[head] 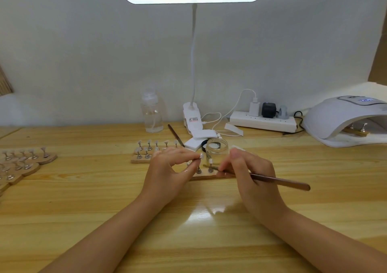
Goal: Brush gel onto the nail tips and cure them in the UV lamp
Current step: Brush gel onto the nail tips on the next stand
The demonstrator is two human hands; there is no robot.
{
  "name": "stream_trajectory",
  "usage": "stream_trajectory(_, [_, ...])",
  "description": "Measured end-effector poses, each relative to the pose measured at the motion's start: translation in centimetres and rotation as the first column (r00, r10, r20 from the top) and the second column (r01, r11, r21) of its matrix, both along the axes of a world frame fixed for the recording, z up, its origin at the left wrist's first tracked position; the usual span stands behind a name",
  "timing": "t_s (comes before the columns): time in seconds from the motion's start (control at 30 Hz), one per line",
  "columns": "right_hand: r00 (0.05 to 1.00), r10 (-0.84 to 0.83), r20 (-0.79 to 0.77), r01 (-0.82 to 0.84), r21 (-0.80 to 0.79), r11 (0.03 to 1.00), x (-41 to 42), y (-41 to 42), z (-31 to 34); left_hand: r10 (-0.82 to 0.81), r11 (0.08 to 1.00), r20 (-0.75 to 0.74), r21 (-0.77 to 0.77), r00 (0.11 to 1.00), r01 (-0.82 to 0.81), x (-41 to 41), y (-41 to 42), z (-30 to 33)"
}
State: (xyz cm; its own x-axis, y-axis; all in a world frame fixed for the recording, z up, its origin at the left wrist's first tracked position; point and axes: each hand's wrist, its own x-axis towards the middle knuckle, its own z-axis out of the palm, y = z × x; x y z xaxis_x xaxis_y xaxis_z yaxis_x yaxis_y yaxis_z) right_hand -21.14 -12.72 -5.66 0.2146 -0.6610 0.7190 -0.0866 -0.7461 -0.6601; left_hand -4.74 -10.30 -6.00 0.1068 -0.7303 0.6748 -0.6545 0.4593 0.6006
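Observation:
My left hand [167, 170] pinches a small nail tip [201, 156] on its metal stand, lifted just above a wooden holder strip [206, 176] in the middle of the table. My right hand [250, 172] grips a brown gel brush [278, 181], its bristle end pointing left toward the stands on the strip. A small glass jar [216, 150] stands just behind the strip. The white UV lamp [345, 121] sits at the far right with another wooden strip [357, 131] of stands inside its opening.
More wooden strips with nail tips lie behind my left hand [144, 154] and at the table's left edge [23, 163]. A clear bottle [151, 113], a clip desk lamp [192, 117], white pads [199, 140], a second brush [175, 135] and a power strip [263, 124] line the back.

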Motion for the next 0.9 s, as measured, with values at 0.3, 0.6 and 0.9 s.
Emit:
stream_trajectory(0.3, [0.996, 0.076, 0.045, -0.078, 0.045, 0.996, 0.08, 0.13, 0.0, 0.012, 1.0, -0.036, 0.022, 0.999, -0.011, -0.16, 0.1, 0.09])
stream_trajectory(0.6, [0.996, 0.075, 0.053, -0.077, 0.049, 0.996, 0.03, 0.09, -0.03, 0.018, 0.999, -0.048, 0.041, 0.999, -0.016, -0.27, 0.21, 0.22])
stream_trajectory(0.9, [0.995, 0.079, 0.053, -0.082, 0.057, 0.995, 0.08, 0.12, -0.02, 0.007, 1.0, -0.05, 0.03, 0.999, -0.005, -0.25, 0.19, 0.21])
